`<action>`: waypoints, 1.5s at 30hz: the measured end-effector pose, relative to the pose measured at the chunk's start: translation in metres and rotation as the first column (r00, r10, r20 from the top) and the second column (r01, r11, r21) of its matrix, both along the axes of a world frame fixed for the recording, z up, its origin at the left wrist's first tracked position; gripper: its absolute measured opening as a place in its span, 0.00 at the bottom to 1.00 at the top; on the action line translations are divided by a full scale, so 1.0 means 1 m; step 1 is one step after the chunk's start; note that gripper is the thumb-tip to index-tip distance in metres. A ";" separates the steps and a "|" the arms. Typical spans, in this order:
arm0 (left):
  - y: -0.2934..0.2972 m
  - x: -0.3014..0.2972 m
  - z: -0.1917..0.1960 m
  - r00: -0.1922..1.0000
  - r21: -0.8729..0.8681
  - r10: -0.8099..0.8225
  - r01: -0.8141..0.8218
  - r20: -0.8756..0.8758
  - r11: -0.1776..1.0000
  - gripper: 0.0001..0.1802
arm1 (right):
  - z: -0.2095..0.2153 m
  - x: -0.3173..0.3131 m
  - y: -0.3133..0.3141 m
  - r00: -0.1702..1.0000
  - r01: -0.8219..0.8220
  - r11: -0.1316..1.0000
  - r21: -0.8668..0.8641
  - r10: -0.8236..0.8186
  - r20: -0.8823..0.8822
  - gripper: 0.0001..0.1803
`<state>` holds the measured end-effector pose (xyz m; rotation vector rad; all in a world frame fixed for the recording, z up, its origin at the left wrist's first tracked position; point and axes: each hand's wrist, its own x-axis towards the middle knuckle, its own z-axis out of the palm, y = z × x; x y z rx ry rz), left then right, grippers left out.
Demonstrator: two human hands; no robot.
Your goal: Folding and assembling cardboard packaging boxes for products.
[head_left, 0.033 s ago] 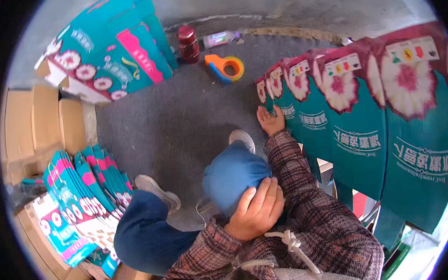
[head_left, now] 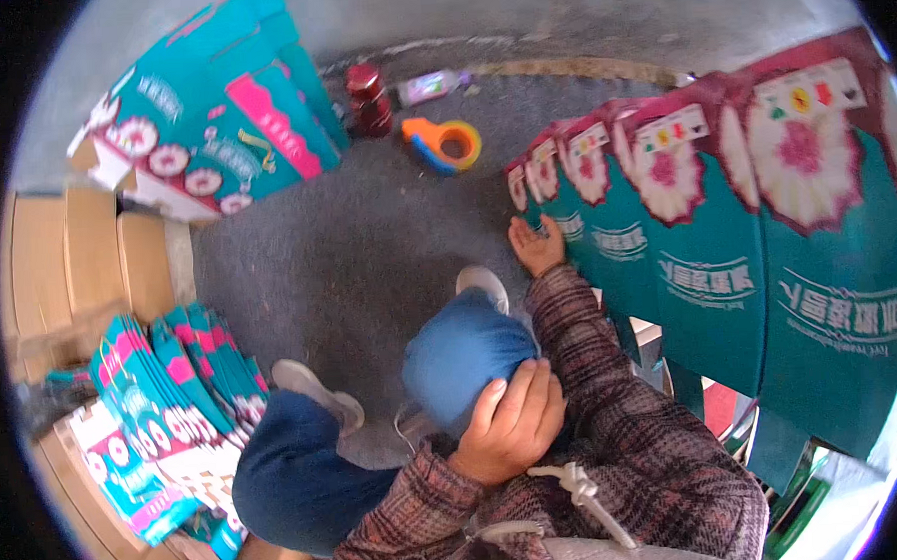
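My left hand [head_left: 510, 425] rests on my blue-trousered knee [head_left: 464, 357], its fingers laid over the knee and holding nothing. My right hand [head_left: 538, 245] is stretched forward, palm up with the fingers apart. It is beside the far end of a row of tall teal cartons [head_left: 713, 268] with maroon tops and pictures of a pink-and-white fruit. Whether its fingertips touch the nearest carton I cannot tell.
An orange, yellow and blue tape dispenser [head_left: 460, 139] lies on the dark floor. Behind it are a dark red bottle [head_left: 369, 101] and a small clear bottle [head_left: 430, 87]. Flattened teal cartons [head_left: 211, 110] lean far left. Stacked folded cartons [head_left: 158, 393] and brown boxes [head_left: 42, 263] line the left.
The view has shifted very slightly. Both hands keep their places, the left on the knee and the right beside the cartons.
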<state>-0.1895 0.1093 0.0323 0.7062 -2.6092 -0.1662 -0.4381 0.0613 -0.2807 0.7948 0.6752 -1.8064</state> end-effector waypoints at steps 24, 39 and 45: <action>-0.027 0.068 -0.019 0.997 0.033 -0.065 0.064 0.045 0.997 0.16 | -0.034 -0.025 0.005 0.984 0.094 0.986 0.139 -0.071 -0.163 0.38; -0.030 0.085 -0.028 0.995 0.005 -0.049 0.049 0.092 0.999 0.15 | -0.043 -0.036 0.013 0.992 0.079 0.989 0.129 -0.066 -0.106 0.41; -0.025 0.077 -0.027 0.997 -0.054 -0.008 0.013 0.080 0.998 0.12 | -0.027 -0.040 0.026 0.985 0.061 0.982 0.181 -0.030 -0.169 0.40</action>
